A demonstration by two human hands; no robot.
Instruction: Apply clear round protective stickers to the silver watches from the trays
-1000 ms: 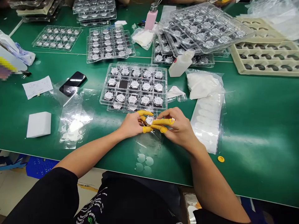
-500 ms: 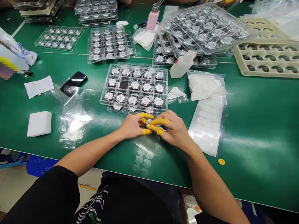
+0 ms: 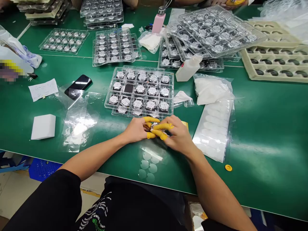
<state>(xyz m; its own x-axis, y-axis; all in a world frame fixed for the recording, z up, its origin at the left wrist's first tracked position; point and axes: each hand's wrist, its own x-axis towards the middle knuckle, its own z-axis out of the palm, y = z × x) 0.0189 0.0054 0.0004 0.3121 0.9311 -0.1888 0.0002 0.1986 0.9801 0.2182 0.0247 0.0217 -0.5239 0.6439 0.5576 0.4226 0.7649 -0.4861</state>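
My left hand [image 3: 137, 130] and my right hand [image 3: 174, 134] meet just above the green table [image 3: 264, 134], both wearing yellow finger cots. Together they pinch a small round silver watch case [image 3: 153, 126], mostly covered by the fingers. Directly behind them lies a clear plastic tray [image 3: 141, 91] holding several silver watch cases in pockets, one pocket showing dark. A clear film sheet with round stickers [image 3: 149, 160] lies under and in front of my hands.
Several more filled clear trays [image 3: 115, 46] and a tilted stack of trays [image 3: 211, 32] stand at the back. A beige tray [image 3: 276, 61], white bottle [image 3: 189, 67], pink bottle [image 3: 158, 21], black phone [image 3: 78, 85], white foam block [image 3: 43, 126], white pad strip [image 3: 214, 128] and loose yellow finger cot [image 3: 228, 167] lie around.
My hands have closed tighter over the watch case, so less of its face shows. The view has shifted slightly down and right.
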